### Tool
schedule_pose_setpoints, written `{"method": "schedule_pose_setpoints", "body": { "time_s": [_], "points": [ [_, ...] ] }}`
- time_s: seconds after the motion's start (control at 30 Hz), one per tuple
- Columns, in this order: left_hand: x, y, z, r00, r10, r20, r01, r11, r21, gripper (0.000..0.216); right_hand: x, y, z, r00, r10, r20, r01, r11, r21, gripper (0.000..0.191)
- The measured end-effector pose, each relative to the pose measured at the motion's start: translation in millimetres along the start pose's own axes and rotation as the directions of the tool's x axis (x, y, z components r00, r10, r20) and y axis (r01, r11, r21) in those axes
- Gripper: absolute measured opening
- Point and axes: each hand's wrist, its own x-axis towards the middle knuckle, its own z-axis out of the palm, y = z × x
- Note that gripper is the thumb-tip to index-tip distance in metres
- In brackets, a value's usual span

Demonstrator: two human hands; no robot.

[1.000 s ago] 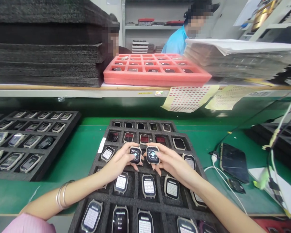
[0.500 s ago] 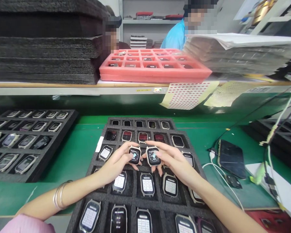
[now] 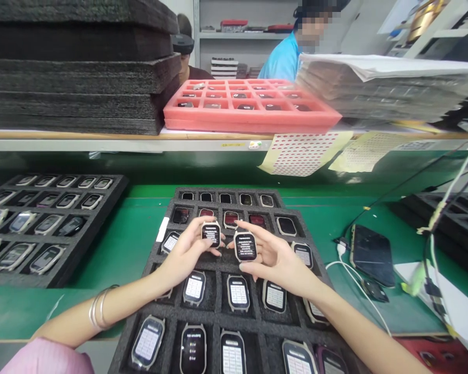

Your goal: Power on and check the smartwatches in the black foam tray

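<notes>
My left hand (image 3: pixel 185 253) holds a small smartwatch body (image 3: pixel 211 233) with a dark screen showing white text, thumb near its face. Close beside it, my right hand (image 3: pixel 271 257) holds a second smartwatch body (image 3: pixel 245 246), also showing white text. Both hands hover over a black foam tray (image 3: pixel 218 306) on the green bench, its pockets filled with several watch bodies, many with lit white screens. A silver bangle sits on my left wrist (image 3: pixel 98 311).
Another black foam tray of watches (image 3: pixel 47 228) lies at left. A phone (image 3: pixel 370 254) with a white cable lies at right. On the shelf above stand a red foam tray (image 3: pixel 249 106), stacked black foam (image 3: pixel 74 67) and papers (image 3: pixel 386 88). Two people work behind the shelf.
Both hands have lifted their watches slightly and tilted them up. The screens changed from coloured dial faces to dark screens with white text.
</notes>
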Motion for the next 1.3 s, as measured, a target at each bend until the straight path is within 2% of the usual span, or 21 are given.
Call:
{"method": "schedule_pose_setpoints", "body": {
  "time_s": [0.07, 0.13, 0.2, 0.27, 0.33, 0.4, 0.53, 0.6, 0.67, 0.77, 0.97, 1.03, 1.1, 1.2, 1.3],
  "points": [
    [1, 6, -2, 0.999, 0.012, -0.039, -0.013, 0.999, -0.04, 0.041, 2, 1, -2, 0.999, 0.017, 0.041, -0.014, 0.997, -0.071, 0.072],
    [2, 12, -4, 1.0, -0.016, 0.0, 0.016, 0.996, -0.092, 0.048, 6, 2, -5, 0.999, 0.016, 0.047, -0.003, 0.962, -0.275, 0.064],
    [2, 16, -5, 0.996, -0.038, 0.075, 0.049, 0.989, -0.14, 0.054, 10, 1, -9, 0.997, -0.051, 0.057, 0.074, 0.824, -0.562, 0.056],
    [2, 17, -5, 0.992, -0.047, 0.117, 0.065, 0.985, -0.158, 0.054, 12, -1, -15, 0.986, -0.131, 0.101, 0.161, 0.62, -0.768, 0.059],
    [2, 17, -4, 0.993, -0.046, 0.106, 0.061, 0.988, -0.144, 0.046, 12, -5, -26, 0.978, -0.159, 0.134, 0.196, 0.484, -0.853, 0.065],
    [3, 16, -3, 0.995, -0.046, 0.092, 0.057, 0.992, -0.117, 0.039, 13, -9, -44, 0.978, -0.179, 0.102, 0.167, 0.401, -0.901, 0.059],
    [6, 15, -3, 0.993, -0.058, 0.101, 0.067, 0.994, -0.084, 0.036, 14, -6, -93, 0.967, -0.247, -0.056, -0.001, 0.216, -0.976, 0.04],
    [6, 14, -4, 0.992, -0.067, 0.104, 0.075, 0.995, -0.072, 0.035, 13, -1, -111, 0.966, -0.237, -0.099, -0.058, 0.172, -0.983, 0.035],
    [7, 13, -5, 0.992, -0.073, 0.106, 0.08, 0.995, -0.065, 0.035, 11, 4, -120, 0.962, -0.241, -0.128, -0.091, 0.158, -0.983, 0.031],
    [7, 13, -5, 0.992, -0.083, 0.098, 0.089, 0.994, -0.068, 0.036, 5, 10, -120, 0.946, -0.282, -0.157, -0.12, 0.143, -0.982, 0.028],
    [7, 13, -4, 0.991, -0.107, 0.086, 0.113, 0.991, -0.073, 0.04, -6, 16, -126, 0.933, -0.312, -0.179, -0.124, 0.189, -0.974, 0.04],
    [7, 13, -5, 0.989, -0.098, 0.111, 0.104, 0.994, -0.044, 0.045, -7, 19, -128, 0.932, -0.313, -0.181, -0.104, 0.248, -0.963, 0.044],
    [6, 12, -6, 0.987, -0.086, 0.136, 0.087, 0.996, -0.002, 0.05, -6, 22, -127, 0.916, -0.328, -0.233, -0.11, 0.354, -0.929, 0.048],
    [5, 10, -8, 0.987, -0.068, 0.142, 0.062, 0.997, 0.045, 0.049, -3, 27, -123, 0.86, -0.363, -0.36, -0.15, 0.494, -0.856, 0.053],
    [5, 5, -8, 0.989, -0.038, 0.144, 0.027, 0.997, 0.077, 0.047, -2, 30, -117, 0.818, -0.381, -0.431, -0.168, 0.558, -0.812, 0.053]
  ]
}}
